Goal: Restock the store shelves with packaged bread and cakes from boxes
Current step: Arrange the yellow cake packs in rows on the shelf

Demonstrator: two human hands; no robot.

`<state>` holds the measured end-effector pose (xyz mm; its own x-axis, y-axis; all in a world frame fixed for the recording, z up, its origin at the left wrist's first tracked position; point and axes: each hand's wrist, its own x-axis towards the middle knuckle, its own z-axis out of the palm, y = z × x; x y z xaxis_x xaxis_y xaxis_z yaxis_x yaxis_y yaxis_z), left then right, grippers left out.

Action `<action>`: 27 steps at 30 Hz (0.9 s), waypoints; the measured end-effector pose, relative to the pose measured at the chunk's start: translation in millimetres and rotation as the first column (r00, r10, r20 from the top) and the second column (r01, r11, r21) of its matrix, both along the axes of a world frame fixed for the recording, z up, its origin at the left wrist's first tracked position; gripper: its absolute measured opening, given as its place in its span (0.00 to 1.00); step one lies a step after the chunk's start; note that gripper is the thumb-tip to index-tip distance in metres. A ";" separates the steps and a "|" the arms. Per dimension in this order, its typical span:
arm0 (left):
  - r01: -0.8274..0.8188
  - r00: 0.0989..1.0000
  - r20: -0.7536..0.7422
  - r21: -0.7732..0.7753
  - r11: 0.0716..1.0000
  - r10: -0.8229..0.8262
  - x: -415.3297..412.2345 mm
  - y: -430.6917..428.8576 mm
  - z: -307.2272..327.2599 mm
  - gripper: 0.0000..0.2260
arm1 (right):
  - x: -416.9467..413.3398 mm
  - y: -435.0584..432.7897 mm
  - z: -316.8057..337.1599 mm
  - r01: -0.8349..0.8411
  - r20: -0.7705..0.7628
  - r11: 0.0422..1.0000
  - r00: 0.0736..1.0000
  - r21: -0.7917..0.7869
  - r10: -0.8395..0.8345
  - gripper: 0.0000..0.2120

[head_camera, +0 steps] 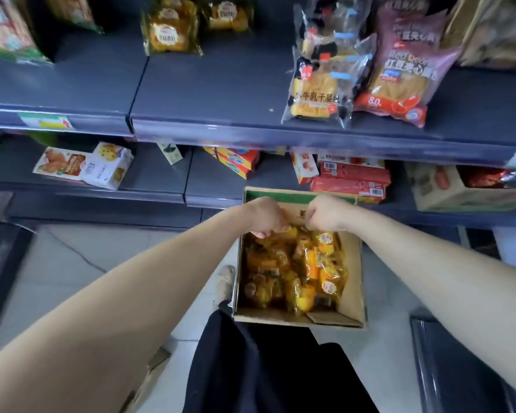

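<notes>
While the left hand and right hand curl side by side, pinching a cake pack at the far end of the box, the bare shelf lies up and ahead, equally near both.

Fingers of left hand and right hand curling under knuckles, mostly hiding; hold on cake packets not showing clearly. Hands covering far wall of box, print there partly hiding. Bread packets at upper edge of frame getting cropped. Price label at left centre blurring, unreadable. Box hiding part of shoe.
</notes>
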<state>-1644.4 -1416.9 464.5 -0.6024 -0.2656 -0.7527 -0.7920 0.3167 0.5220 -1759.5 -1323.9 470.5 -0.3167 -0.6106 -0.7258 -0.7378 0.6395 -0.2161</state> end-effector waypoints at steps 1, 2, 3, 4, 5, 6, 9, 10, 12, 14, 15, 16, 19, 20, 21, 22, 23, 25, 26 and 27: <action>0.007 1.000 0.006 -0.021 1.000 -0.007 1.9 6.7 -13.5 0.11 | -3.6 10.0 -11.3 0.025 -0.015 1.000 1.000 0.005 -0.025 0.13; 0.013 1.000 0.017 -0.058 0.998 -0.012 3.6 12.3 -24.9 0.14 | -7.2 20.0 -22.0 0.058 -0.024 0.998 0.998 0.002 -0.058 0.13; 0.011 1.000 0.028 -0.108 0.994 -0.008 4.6 15.8 -37.0 0.16 | -10.8 28.3 -32.8 0.096 -0.028 0.995 0.995 0.004 -0.096 0.14; 0.008 0.999 0.043 -0.163 0.987 -0.001 5.2 18.5 -47.9 0.18 | -13.6 36.6 -41.9 0.135 -0.032 0.991 0.990 0.003 -0.135 0.16; 0.007 0.998 0.059 -0.208 0.978 0.005 5.4 19.3 -59.6 0.21 | -15.3 42.8 -50.1 0.176 -0.031 0.984 0.984 0.013 -0.175 0.17; -0.004 0.997 0.073 -0.230 0.973 0.021 5.4 20.2 -69.5 0.24 | -17.3 48.7 -60.3 0.221 -0.018 0.975 0.975 0.019 -0.221 0.17; -0.061 0.992 0.098 -0.228 0.972 0.085 2.5 15.9 -95.3 0.30 | -20.4 57.9 -93.0 0.415 0.020 0.909 0.909 0.035 -0.415 0.09; -0.081 0.989 0.099 -0.225 0.971 0.105 1.4 13.8 -102.0 0.31 | -20.3 59.3 -104.1 0.483 0.042 0.875 0.874 0.031 -0.484 0.09; -0.098 0.987 0.107 -0.216 0.972 0.123 -1.2 10.4 -114.9 0.32 | -20.5 60.6 -125.1 0.599 0.100 0.800 0.794 0.037 -0.600 0.08; -0.087 0.985 0.124 -0.231 0.969 0.118 -5.4 8.4 -127.5 0.33 | -19.4 61.1 -137.5 0.666 0.111 0.745 0.738 0.036 -0.666 0.11; -0.075 0.985 0.133 -0.260 0.963 0.113 -7.9 7.8 -133.8 0.34 | -18.6 61.0 -141.6 0.677 0.108 0.735 0.729 0.039 -0.676 0.12; -0.051 0.984 0.148 -0.302 0.952 0.100 -10.1 7.9 -138.1 0.34 | -18.7 60.7 -146.8 0.686 0.119 0.726 0.717 0.055 -0.686 0.14; 0.053 0.980 0.194 -0.429 0.902 0.034 -14.0 11.9 -149.4 0.31 | -16.6 60.4 -156.5 0.724 0.202 0.673 0.645 0.147 -0.737 0.19; 0.072 0.982 0.185 -0.474 0.877 0.019 -14.7 13.6 -151.4 0.28 | -15.8 60.3 -158.9 0.733 0.221 0.662 0.627 0.157 -0.747 0.20; 0.078 0.986 0.167 -0.513 0.855 0.010 -15.2 14.3 -153.1 0.25 | -15.3 60.0 -161.3 0.739 0.231 0.656 0.619 0.154 -0.751 0.22; 0.075 0.989 0.148 -0.529 0.845 0.005 -15.7 13.8 -151.9 0.23 | -15.4 59.5 -162.2 0.739 0.241 0.658 0.619 0.144 -0.748 0.24; 0.061 0.992 0.125 -0.514 0.855 0.004 -16.4 12.4 -148.8 0.23 | -15.1 58.4 -160.7 0.739 0.248 0.662 0.623 0.126 -0.742 0.26; -0.031 0.996 0.067 -0.389 0.921 0.062 -18.1 9.5 -132.1 0.26 | -15.0 56.6 -150.5 0.743 0.259 0.663 0.625 0.091 -0.737 0.29; -0.098 0.992 0.044 -0.295 0.951 0.116 -19.2 7.8 -121.0 0.27 | -16.4 55.6 -144.0 0.742 0.280 0.666 0.626 0.074 -0.728 0.30; -0.171 0.984 0.023 -0.194 0.966 0.179 -19.6 6.0 -109.6 0.28 | -18.5 54.5 -135.1 0.735 0.313 0.675 0.628 0.062 -0.712 0.30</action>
